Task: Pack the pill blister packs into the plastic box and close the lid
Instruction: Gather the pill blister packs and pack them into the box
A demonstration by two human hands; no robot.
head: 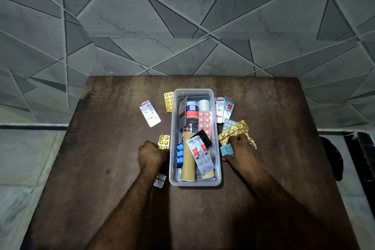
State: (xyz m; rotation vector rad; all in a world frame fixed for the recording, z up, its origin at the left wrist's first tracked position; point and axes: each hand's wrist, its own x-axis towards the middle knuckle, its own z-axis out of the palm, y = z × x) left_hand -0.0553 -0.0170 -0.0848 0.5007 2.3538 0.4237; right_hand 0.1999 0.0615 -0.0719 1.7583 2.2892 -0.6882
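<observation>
A clear plastic box (218,148) stands lidless at the table's middle. It holds a pink blister pack (205,124), a blue pill pack (179,153), a silver pack (199,154), a tape roll (192,111) and a tan cardboard tube (188,160). Left of the box, my left hand (151,154) is curled, its fingertips on a small gold blister pack (164,141). On the right, my right hand (242,148) rests on a crumpled gold foil pack (233,132) and pinches a small blue blister piece (226,150). No lid is in view.
Loose packs lie around the box: a silver-red one (150,113) and a gold one (168,101) on the left, silver ones (224,108) on the right. A small silver piece (160,180) lies beside my left forearm. The wooden table (113,168) stands on tiled floor.
</observation>
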